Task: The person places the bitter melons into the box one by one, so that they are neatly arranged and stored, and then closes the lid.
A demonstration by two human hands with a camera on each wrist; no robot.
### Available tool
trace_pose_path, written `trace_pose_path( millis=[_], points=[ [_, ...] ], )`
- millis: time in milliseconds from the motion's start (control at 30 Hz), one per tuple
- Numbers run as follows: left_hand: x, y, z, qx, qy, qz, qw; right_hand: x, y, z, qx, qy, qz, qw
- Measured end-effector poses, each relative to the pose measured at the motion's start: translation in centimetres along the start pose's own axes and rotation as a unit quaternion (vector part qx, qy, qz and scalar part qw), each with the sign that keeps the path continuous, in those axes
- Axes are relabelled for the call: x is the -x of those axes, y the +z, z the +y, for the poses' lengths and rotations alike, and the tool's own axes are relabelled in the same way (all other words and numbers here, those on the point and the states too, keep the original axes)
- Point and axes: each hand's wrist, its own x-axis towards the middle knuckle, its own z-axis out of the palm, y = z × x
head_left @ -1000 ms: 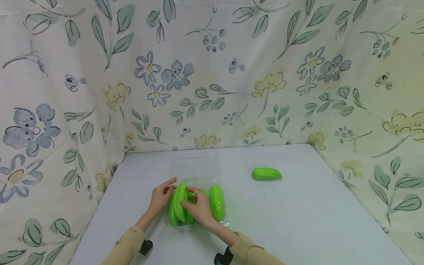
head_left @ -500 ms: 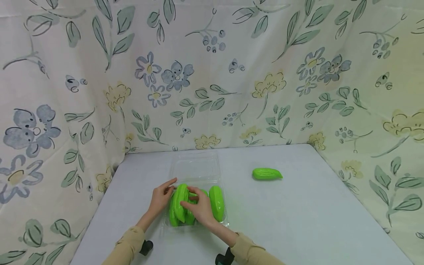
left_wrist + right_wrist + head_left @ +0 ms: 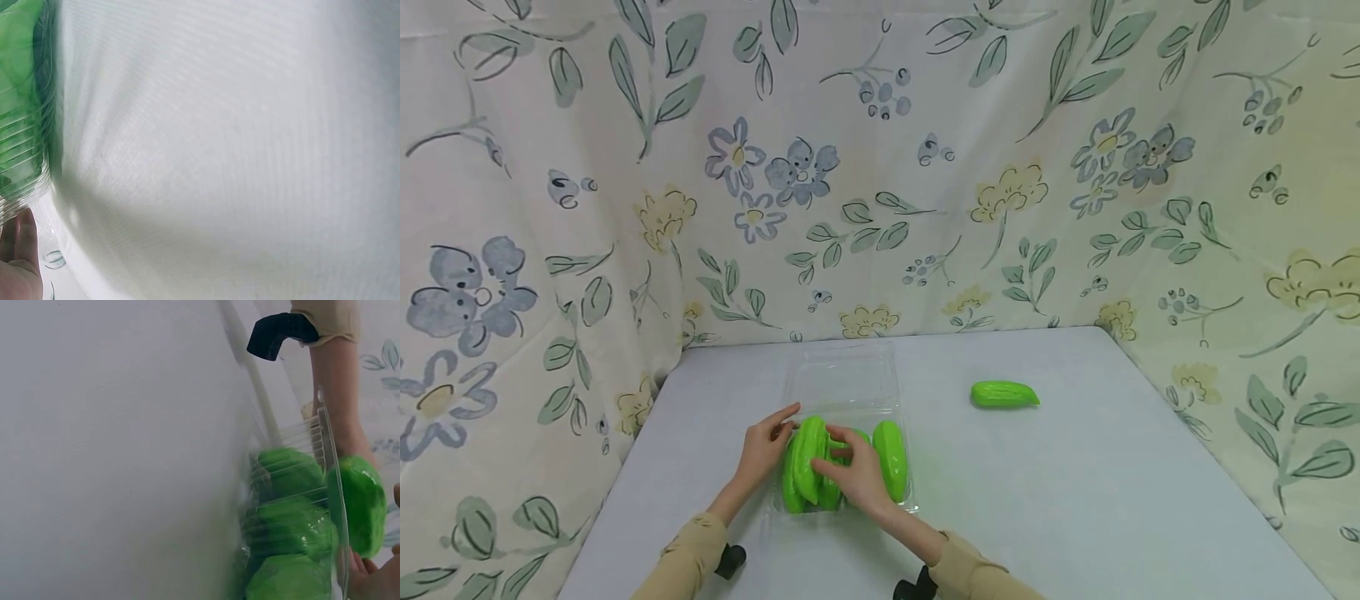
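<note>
A clear plastic clamshell box stands with its hinged lid laid back. Several bright green, ridged, pointed toy vegetables lie inside, one of them a right-hand toy vegetable. On top of the left ones rests another green toy vegetable, raised above the rim. My right hand is at its right side, thumb and fingers spread loosely; contact is hard to tell. My left hand touches the box's left edge with fairly straight fingers. The right hand hides the middle of the box.
A single green toy vegetable lies on the white table, back right of the box. Floral cloth hangs behind and beside the table. Black wrist cameras sit under both sleeves, such as the left one.
My right hand has shifted slightly to the right, its thumb and fingers easing off the top toy vegetable, which stays nearly in place. The left hand stays at the box edge.
</note>
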Motion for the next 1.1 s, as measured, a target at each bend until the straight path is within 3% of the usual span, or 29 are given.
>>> trace_pose_path(
  millis=[267,833,1100],
  points=[
    [0.1,0.0,0.1,0.006,0.004,0.004,1.0,1.1,-0.7,0.1,0.005,-0.016,-0.036,0.9992],
    [-0.1,0.0,0.1,-0.005,0.006,0.004,1.0,2.8,-3.8,-1.1,-0.018,-0.004,-0.1,0.9948],
    [-0.1,0.0,-0.1,-0.007,0.019,0.007,0.9998,2.5,-6.2,-0.8,0.03,-0.023,-0.081,0.996]
  ],
)
